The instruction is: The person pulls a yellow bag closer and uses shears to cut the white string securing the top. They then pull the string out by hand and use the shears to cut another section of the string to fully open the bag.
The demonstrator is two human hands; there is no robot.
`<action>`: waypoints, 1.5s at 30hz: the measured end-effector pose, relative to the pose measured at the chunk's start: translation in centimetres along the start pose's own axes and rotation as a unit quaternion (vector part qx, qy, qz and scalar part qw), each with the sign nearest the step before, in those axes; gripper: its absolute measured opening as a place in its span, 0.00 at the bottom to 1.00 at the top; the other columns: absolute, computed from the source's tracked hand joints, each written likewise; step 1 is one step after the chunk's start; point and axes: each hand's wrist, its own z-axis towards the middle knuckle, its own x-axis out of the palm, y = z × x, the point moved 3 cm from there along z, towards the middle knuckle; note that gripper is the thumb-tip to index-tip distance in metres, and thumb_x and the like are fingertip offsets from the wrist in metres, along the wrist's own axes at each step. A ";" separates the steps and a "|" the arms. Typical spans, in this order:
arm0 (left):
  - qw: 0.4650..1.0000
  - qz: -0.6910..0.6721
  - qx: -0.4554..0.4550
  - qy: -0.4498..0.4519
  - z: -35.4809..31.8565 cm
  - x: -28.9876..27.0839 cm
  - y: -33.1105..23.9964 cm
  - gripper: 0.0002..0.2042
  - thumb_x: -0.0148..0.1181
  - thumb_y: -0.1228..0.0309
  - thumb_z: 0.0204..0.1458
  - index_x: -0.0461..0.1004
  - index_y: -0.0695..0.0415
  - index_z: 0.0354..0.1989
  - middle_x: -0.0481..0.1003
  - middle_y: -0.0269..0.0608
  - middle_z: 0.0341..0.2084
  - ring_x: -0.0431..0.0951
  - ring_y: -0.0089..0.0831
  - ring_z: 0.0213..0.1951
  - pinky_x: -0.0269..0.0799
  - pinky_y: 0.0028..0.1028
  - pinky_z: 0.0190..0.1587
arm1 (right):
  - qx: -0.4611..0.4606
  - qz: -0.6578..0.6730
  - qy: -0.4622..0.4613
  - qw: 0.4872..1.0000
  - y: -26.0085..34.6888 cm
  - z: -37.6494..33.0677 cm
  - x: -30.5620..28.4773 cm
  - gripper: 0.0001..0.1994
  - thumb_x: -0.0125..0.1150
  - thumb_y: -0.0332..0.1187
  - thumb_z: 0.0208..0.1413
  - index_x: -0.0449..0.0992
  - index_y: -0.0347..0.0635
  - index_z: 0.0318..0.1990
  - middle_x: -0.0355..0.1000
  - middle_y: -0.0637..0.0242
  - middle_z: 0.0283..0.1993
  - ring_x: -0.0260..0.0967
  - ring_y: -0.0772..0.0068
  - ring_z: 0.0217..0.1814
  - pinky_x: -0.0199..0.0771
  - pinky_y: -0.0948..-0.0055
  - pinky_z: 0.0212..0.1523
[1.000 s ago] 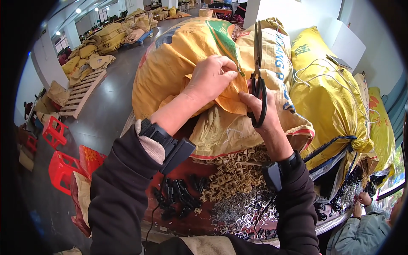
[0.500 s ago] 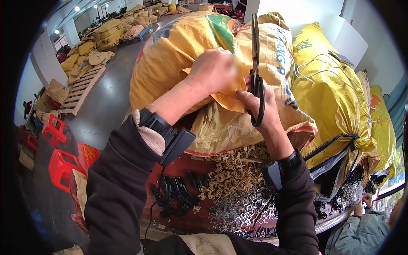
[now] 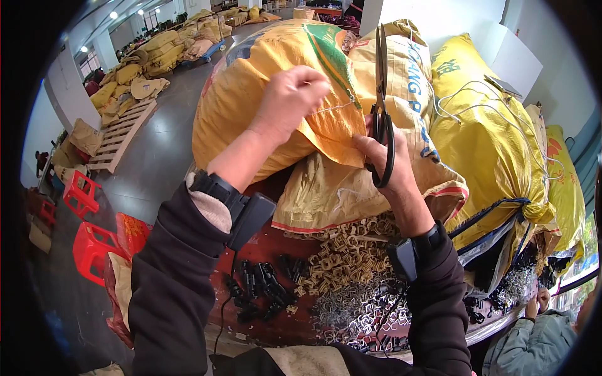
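A bulging orange woven sack (image 3: 251,81) with a green printed patch lies in front of me. Over its near side, my left hand (image 3: 290,103) is closed in a pinch. From that hand a thin white thread (image 3: 335,108) runs rightward across the sack to its edge. Black-handled scissors (image 3: 381,106) point upward in my right hand (image 3: 390,156), its fingers through the handles. The thumb of the same hand presses on the orange sack's corner. Under this lies a beige woven sack (image 3: 332,194) with red edging.
On the dark red tabletop (image 3: 251,335) lie heaps of tan clips (image 3: 345,257), silvery metal clips (image 3: 376,307) and black parts (image 3: 263,288). Yellow sacks (image 3: 489,138) stand to the right, near a co-worker's sleeve (image 3: 527,344). Red stools (image 3: 91,250) and a wooden pallet (image 3: 125,135) are left.
My left hand has moved left and slightly up, away from the sack's corner, and the white thread now shows stretched across the sack. My right hand and scissors have shifted slightly.
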 end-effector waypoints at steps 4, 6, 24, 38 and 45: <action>0.932 0.313 0.183 0.027 0.1 1.9 -0.4 0.06 0.56 0.70 0.38 0.73 0.59 0.21 0.70 0.41 0.21 0.72 0.31 0.25 0.69 0.28 0.30 | -0.034 -0.021 0.010 0.999 0.1 0.0 0.5 0.14 0.58 0.29 0.40 0.64 0.37 0.36 0.59 0.75 0.24 0.56 0.86 0.21 0.55 0.85 0.21; 0.921 0.343 0.183 0.032 0.2 2.2 -0.3 0.05 0.56 0.70 0.38 0.73 0.59 0.22 0.71 0.42 0.22 0.72 0.33 0.26 0.68 0.29 0.31 | -0.035 -0.034 0.016 0.999 0.3 -0.1 0.5 0.14 0.58 0.29 0.40 0.64 0.37 0.36 0.58 0.76 0.24 0.56 0.86 0.22 0.55 0.85 0.22; 0.969 -0.058 -0.087 0.226 -0.7 -0.7 0.2 0.10 0.55 0.66 0.39 0.71 0.62 0.24 0.67 0.30 0.15 0.67 0.18 0.21 0.64 0.18 0.26 | 0.010 0.007 0.010 1.000 0.2 0.2 0.6 0.12 0.58 0.29 0.39 0.65 0.37 0.33 0.58 0.77 0.23 0.54 0.87 0.23 0.55 0.84 0.23; 0.902 0.377 0.192 0.080 0.0 2.3 -1.0 0.11 0.56 0.66 0.39 0.71 0.62 0.27 0.71 0.42 0.22 0.72 0.32 0.25 0.68 0.27 0.32 | -0.038 -0.063 0.039 0.997 -0.1 -0.3 0.6 0.12 0.59 0.31 0.40 0.65 0.38 0.32 0.56 0.78 0.25 0.52 0.88 0.27 0.55 0.86 0.26; 0.836 0.493 0.228 0.071 0.3 2.8 -0.3 0.09 0.52 0.67 0.43 0.71 0.61 0.27 0.71 0.46 0.25 0.73 0.37 0.30 0.67 0.32 0.36 | -0.039 -0.081 0.048 0.995 -0.9 -0.2 0.3 0.13 0.59 0.30 0.41 0.65 0.38 0.34 0.57 0.78 0.25 0.53 0.88 0.26 0.55 0.86 0.26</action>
